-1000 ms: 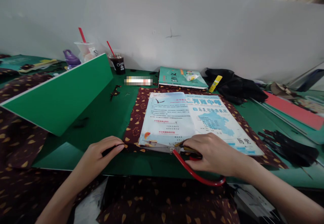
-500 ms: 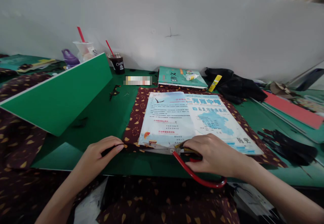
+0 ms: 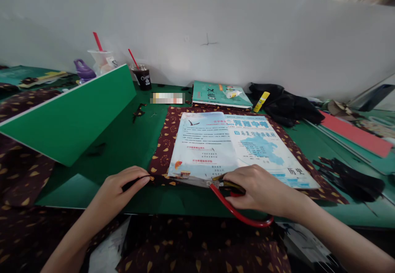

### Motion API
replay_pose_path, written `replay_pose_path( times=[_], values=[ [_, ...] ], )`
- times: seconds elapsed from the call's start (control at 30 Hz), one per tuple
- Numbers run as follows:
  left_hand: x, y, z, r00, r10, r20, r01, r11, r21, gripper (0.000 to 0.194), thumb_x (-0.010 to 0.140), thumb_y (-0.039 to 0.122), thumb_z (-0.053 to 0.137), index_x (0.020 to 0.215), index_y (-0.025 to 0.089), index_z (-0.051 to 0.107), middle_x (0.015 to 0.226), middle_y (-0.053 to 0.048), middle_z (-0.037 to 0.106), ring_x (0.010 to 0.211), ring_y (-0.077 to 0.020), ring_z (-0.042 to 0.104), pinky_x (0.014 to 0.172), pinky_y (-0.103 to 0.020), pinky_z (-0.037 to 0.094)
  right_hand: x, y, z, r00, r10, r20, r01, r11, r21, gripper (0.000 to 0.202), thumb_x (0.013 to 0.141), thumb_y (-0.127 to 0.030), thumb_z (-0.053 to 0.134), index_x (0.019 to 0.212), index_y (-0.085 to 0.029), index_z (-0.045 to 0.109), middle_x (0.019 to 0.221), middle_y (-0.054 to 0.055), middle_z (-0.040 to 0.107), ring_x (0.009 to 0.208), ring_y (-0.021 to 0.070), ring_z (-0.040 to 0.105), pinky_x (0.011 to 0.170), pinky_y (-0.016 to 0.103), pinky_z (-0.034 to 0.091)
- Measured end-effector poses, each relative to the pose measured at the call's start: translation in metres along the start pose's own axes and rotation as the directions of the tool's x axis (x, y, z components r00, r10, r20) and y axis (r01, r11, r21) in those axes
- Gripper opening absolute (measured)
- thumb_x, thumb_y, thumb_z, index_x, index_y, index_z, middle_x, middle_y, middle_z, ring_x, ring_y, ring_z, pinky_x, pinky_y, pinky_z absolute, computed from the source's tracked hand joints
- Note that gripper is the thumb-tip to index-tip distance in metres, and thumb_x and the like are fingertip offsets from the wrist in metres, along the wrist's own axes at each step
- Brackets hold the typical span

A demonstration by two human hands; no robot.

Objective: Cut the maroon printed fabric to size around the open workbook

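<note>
Head view: the near-left corner of the cloth (image 3: 162, 149) is being pinched between thumb and forefinger by the left hand (image 3: 128, 184), while the scissors (image 3: 237, 214) are being gripped by the right hand (image 3: 259, 188), fingers curled round the handles. The blades are being aimed leftward along the near edge of the open booklet (image 3: 202, 143); whether they are being held spread or pressed together cannot be told. The booklet is being backed by the cloth, which is being supported by the table (image 3: 129, 137). Progress is being judged as partial: a cut along the near edge is seemingly being worked, the stretch behind the blades being largely hidden by the right hand, the stretch toward the left hand apparently being left. Beyond the pages, cloth margins are being left showing at the left, far and right sides, none being folded over. Farther out, dark scraps (image 3: 139, 112) are lying, a glue stick (image 3: 261, 102) is being left beside a book (image 3: 220, 94), uncapping not being visible.
</note>
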State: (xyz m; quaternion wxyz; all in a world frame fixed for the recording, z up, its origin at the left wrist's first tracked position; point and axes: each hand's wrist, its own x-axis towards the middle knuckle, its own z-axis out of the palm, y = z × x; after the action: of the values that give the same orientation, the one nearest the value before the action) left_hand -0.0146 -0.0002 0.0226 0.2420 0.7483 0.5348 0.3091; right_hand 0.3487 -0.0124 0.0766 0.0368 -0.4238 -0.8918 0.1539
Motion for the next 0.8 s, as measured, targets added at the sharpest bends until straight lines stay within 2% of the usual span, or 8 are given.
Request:
replay_pose_path(
  times=[0.33,0.63,0.8],
  values=[
    [0.0001,-0.0022,0.0012,1.000,-0.007,-0.013,0.007,1.000,0.005,0.031,0.085,0.057,0.064,0.082,0.028,0.074,0.095,0.001,0.076,0.090,-0.0190,0.070,0.079,-0.019,0.052,0.0007,0.0004,-0.0005,1.000,-0.025,-0.009,0.025,1.000,-0.020,0.018,0.089,-0.031,0.059,0.092,-0.016,0.069,0.071,0.004,0.068,0.061,0.0177,0.060,0.058,0.030,0.035],
    [-0.0012,-0.0028,0.0016,1.000,0.004,-0.012,-0.004,1.000,-0.008,0.030,0.086,0.055,0.063,0.082,0.027,0.073,0.093,0.000,0.076,0.090,-0.0193,0.070,0.081,-0.021,0.052,0.0012,0.0008,-0.0001,0.998,-0.061,-0.028,0.060,0.997,-0.049,0.015,0.088,-0.029,0.059,0.081,-0.017,0.064,0.058,-0.003,0.055,0.050,0.0123,0.043,0.052,0.029,0.026],
    [-0.0017,-0.0024,0.0011,1.000,-0.016,-0.006,0.016,1.000,-0.004,0.032,0.086,0.056,0.063,0.082,0.027,0.073,0.096,-0.001,0.076,0.093,-0.0210,0.069,0.083,-0.023,0.052,0.0006,0.0002,-0.0007,0.996,-0.082,-0.023,0.081,0.996,-0.038,0.011,0.088,-0.024,0.058,0.084,-0.016,0.064,0.060,-0.002,0.055,0.051,0.0125,0.044,0.052,0.028,0.028]
  ],
)
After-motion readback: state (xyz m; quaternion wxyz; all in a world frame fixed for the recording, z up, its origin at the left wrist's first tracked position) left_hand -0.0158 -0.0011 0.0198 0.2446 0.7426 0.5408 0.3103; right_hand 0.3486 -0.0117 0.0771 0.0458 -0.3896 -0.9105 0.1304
